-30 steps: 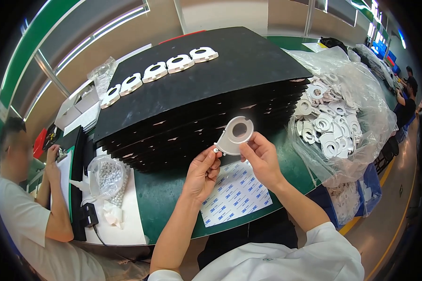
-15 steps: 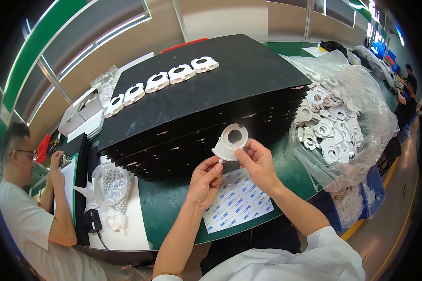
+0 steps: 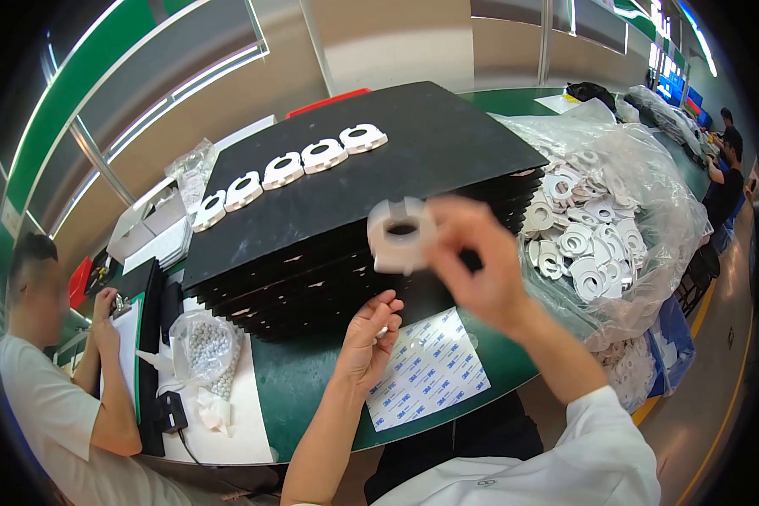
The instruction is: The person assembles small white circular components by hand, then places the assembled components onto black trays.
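Fingers of the right hand [image 3: 481,261] pinch a white ring part [image 3: 401,234] above the black tray stack [image 3: 379,181]; left hand [image 3: 367,337], at seven o'clock, lies loosely curled. Blurred grip looks light, so the part may drop.

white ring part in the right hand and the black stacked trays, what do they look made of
White ring part: seemingly moulded plastic or dense foam, matte, uniform white; motion blur leaves it open. Black stacked trays: thin rigid sheets, probably plastic or board, with a dull, unreflective top and layered edges. The right hand holds the part.

white ring-shaped part [image 3: 401,234], blurred, raised above black trays [image 3: 346,194]
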`<state>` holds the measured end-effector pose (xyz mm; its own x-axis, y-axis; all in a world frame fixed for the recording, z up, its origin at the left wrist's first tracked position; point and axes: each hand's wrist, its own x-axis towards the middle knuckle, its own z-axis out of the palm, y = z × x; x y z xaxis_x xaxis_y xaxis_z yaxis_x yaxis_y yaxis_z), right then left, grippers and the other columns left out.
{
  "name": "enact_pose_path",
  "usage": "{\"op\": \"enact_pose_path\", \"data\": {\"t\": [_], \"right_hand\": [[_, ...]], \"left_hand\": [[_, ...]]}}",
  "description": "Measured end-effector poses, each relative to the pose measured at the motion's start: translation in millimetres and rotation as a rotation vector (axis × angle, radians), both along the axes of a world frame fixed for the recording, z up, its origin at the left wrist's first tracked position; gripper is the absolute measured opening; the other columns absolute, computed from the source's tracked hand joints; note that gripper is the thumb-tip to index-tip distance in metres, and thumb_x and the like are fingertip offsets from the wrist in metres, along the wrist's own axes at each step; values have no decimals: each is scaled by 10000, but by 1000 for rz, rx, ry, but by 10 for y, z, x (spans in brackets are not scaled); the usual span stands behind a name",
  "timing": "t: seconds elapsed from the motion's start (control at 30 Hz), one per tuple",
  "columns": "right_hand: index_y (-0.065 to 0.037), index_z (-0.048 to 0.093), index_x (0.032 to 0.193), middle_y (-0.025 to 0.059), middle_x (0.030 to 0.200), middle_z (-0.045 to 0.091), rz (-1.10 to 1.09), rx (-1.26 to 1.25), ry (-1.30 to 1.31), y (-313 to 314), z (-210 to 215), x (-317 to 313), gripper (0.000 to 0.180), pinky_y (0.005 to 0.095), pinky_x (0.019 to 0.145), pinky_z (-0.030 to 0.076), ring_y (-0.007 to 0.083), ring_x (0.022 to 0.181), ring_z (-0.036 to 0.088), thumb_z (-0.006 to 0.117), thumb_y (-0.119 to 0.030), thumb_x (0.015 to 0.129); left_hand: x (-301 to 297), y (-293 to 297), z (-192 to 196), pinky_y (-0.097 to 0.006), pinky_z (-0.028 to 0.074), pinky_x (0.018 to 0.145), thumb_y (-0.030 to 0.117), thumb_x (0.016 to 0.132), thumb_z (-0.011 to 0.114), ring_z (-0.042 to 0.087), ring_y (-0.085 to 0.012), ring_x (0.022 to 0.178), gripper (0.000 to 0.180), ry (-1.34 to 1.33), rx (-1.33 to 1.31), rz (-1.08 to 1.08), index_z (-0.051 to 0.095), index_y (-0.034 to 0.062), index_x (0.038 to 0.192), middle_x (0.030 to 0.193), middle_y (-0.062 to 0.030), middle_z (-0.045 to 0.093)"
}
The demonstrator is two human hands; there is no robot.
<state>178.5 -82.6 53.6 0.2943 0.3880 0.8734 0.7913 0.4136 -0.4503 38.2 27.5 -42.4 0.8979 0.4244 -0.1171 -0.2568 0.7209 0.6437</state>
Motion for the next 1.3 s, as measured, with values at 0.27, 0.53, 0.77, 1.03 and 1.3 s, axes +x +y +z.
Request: {"op": "enact_pose_path", "data": {"t": [0.27,0.53,0.77,1.03,1.3], "right_hand": [[19,574,1007,110,694,599,-320,-536,128,792,844,1447,283,323,617,476,221,635,581,616,-140,777],[17,634,975,93,888,638,-277,-722,99,648,936,1465,319,269,641,477,137,736,575,617,-255,809],[-18,648,913,108,804,659,-634,-380,-18,-606,710,1650,227,300,680,480,206,734,626,613,-200,782],[-33,583,1025,132,982,564,-700,-793,-98,-945,-471,1797,454,352,786,443,280,909,549,765,-167,632],[-23,544,923,133,929,513,-748,-664,-91,-1107,-878,1925,473,355,768,429,290,876,509,790,-110,529]], "left_hand": [[48,55,-110,-231,397,577,-122,751,396,483,-214,801,420,54,-320,109,458,-38,1158,1098,-192,484],[35,119,-146,-201,373,515,-87,832,384,493,-197,752,337,59,-256,115,417,-21,1161,1149,-231,479],[34,52,-89,-160,295,422,236,903,525,426,-82,537,194,92,-190,110,534,48,951,895,-113,628],[-38,38,-13,-158,228,408,288,867,579,350,-41,511,272,69,-179,93,546,45,982,629,20,427],[19,45,-86,-164,261,438,159,860,587,353,-53,566,278,55,-127,47,513,32,1096,752,9,445]]}}
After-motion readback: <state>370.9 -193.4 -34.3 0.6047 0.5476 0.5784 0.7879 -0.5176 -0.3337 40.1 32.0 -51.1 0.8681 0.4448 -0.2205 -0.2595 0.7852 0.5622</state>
